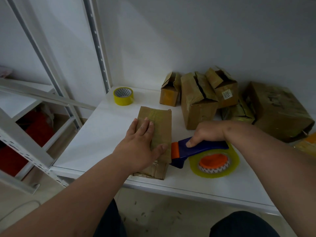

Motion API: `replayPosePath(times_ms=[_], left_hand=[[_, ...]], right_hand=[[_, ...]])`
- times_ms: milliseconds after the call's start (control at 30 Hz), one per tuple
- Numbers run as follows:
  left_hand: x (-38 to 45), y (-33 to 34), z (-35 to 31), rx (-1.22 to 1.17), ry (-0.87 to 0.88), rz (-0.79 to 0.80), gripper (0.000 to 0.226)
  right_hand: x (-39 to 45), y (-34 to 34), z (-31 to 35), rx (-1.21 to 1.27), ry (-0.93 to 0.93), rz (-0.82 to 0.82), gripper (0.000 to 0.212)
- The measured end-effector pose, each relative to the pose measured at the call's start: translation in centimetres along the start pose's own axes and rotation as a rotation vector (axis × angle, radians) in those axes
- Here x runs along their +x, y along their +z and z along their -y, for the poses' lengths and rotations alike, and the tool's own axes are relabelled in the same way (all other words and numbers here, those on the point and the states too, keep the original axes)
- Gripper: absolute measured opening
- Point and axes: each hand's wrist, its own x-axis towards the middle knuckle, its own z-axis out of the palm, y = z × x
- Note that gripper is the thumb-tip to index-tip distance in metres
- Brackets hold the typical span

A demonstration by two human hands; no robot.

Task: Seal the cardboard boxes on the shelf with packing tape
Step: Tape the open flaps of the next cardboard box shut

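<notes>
Box (154, 134) at shelf (102, 130) front edge, flat under left hand (138, 147), fingers straight. Right hand (206, 134) curled round tape gun (198, 151), nose at box's right side. Spare roll (123, 96) at back-left.

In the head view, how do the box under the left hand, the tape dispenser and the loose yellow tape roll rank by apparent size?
1. Box under the left hand
2. Tape dispenser, looks close to the box; being equally near, the ranking is a little unsure
3. Loose yellow tape roll, clearly smallest, though it lies farther from the camera
</notes>
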Motion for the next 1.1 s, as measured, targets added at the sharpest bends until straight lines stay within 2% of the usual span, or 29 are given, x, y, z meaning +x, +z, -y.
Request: replayPosePath(times_ms=[167, 300, 367, 533, 633, 767, 933, 1033, 1100], left_hand=[[-0.3, -0.4, 0.0, -0.022, 0.018, 0.025, 0.089], [-0.9, -1.6, -0.1, 0.087, 0.057, 0.099, 0.082], [-0.8, -2.1, -1.0, 0.164, 0.043, 0.096, 0.077], [-0.9, -1.4, -4.1, 0.172, -0.042, 0.077, 0.105], [-1.1, -1.5, -3.3, 0.197, 0.027, 0.061, 0.095], [-1.9, -3.1, -1.4, 0.352, 0.111, 0.053, 0.080], [-2.5, -4.3, 1.9, 0.409, 0.262, 0.123, 0.088], [-2.3, -4.3, 3.4, 0.391, 0.378, 0.040, 0.089], [-2.0, -3.9, 4.1, 0.487, 0.448, -0.135, 0.095]], right_hand=[[2.0, 2.5, -1.0, 0.024, 0.113, 0.026, 0.039], [0.1, 2.7, -3.0, 0.263, 0.107, -0.118, 0.045], [-1.4, 2.6, -4.0, 0.307, 0.105, -0.197, 0.046], [-4.0, 3.7, -5.6, 0.262, 0.122, -0.315, 0.045], [-5.3, 4.7, -6.7, 0.358, 0.107, -0.366, 0.045], [-6.5, 5.8, -7.8, 0.474, 0.102, -0.506, 0.046], [-7.6, 6.4, -8.6, 0.562, 0.091, -0.611, 0.047], [-8.0, 6.5, -8.4, 0.584, 0.061, -0.633, 0.044], [-8.2, 6.4, -8.0, 0.609, 0.039, -0.635, 0.041]])
